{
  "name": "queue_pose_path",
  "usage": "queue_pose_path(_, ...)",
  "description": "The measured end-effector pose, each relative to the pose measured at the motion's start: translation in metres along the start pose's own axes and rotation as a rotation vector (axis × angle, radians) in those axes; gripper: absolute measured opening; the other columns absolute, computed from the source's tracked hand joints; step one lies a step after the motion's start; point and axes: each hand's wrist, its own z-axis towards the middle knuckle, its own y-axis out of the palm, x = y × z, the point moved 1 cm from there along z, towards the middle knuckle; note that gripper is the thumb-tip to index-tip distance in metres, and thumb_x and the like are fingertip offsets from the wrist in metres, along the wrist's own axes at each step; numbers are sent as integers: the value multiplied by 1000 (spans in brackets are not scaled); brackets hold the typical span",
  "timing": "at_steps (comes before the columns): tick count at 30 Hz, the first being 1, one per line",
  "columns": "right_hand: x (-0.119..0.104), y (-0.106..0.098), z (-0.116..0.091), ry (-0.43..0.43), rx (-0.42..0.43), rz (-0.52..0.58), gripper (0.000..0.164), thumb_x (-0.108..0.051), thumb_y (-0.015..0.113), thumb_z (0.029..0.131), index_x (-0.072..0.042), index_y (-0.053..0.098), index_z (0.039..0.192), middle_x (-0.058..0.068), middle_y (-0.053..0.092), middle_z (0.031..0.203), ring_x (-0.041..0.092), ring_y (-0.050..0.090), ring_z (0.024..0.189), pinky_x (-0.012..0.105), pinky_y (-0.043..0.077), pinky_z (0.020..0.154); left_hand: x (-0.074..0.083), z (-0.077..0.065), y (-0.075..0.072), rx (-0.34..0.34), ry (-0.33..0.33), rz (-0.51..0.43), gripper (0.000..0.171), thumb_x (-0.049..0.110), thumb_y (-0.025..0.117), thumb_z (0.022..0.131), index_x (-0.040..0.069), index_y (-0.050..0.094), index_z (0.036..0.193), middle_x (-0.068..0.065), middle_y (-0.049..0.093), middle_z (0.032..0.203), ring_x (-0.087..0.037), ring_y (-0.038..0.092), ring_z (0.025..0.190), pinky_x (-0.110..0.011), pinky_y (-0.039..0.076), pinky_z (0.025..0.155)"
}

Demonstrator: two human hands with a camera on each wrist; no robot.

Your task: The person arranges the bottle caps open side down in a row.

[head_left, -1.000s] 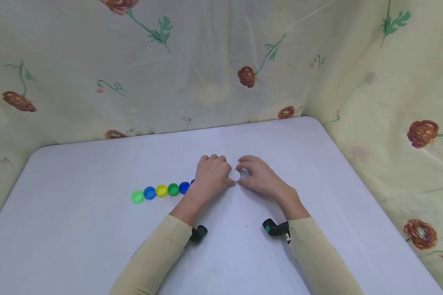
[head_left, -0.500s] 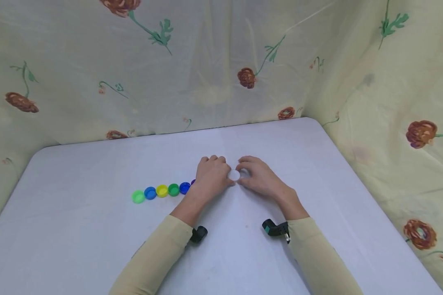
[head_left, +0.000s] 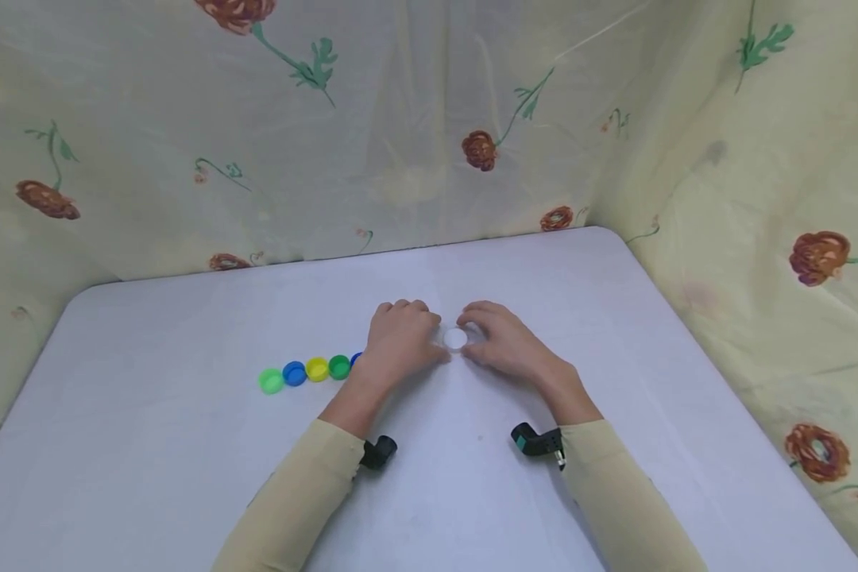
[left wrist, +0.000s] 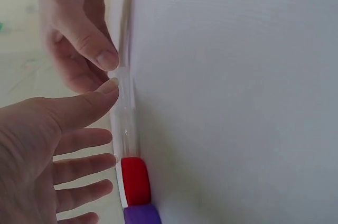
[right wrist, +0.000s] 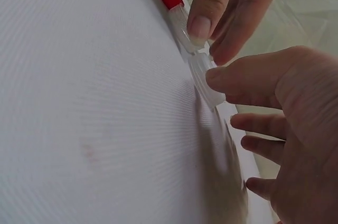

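Note:
A white translucent bottle cap [head_left: 455, 339] lies at the right end of a row of caps on the table. My right hand [head_left: 504, 342] pinches it at its edge between thumb and forefinger. Left of it, my left hand [head_left: 403, 338] has its fingers loosely extended, the thumb tip close beside a clear cap [right wrist: 181, 26]. The left wrist view shows a red cap [left wrist: 136, 180] and a purple cap [left wrist: 141, 214] beyond that clear one. In the head view, the left hand hides these middle caps.
Further left the row continues with a dark blue cap [head_left: 356, 359], a green cap [head_left: 339, 366], a yellow cap [head_left: 318, 369], a blue cap [head_left: 295, 373] and a light green cap [head_left: 271, 380]. Flowered cloth [head_left: 400, 159] hangs behind the white table [head_left: 150, 461].
My left hand has shifted slightly left, away from the white cap, and now covers more of the dark blue cap. The right hand stays at the white cap.

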Motion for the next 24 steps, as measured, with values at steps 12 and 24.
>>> queue_pose_path(12,-10,6,2,-27,1,18,40,-21,72,87,-11,64,125,11,48,150,33,37,146,51,29,120,-14,-14,-12,-16,-20,-20,55,53,75,83,25,67,130,2,64,132,-23,56,125,-48,41,109)
queue_pose_path(24,-21,15,7,-71,-7,-17,41,-22,71,86,-12,65,125,10,50,148,30,38,145,50,29,121,-19,-19,-9,-15,-23,-16,54,50,77,82,23,68,128,1,65,130,-23,58,122,-48,43,107)
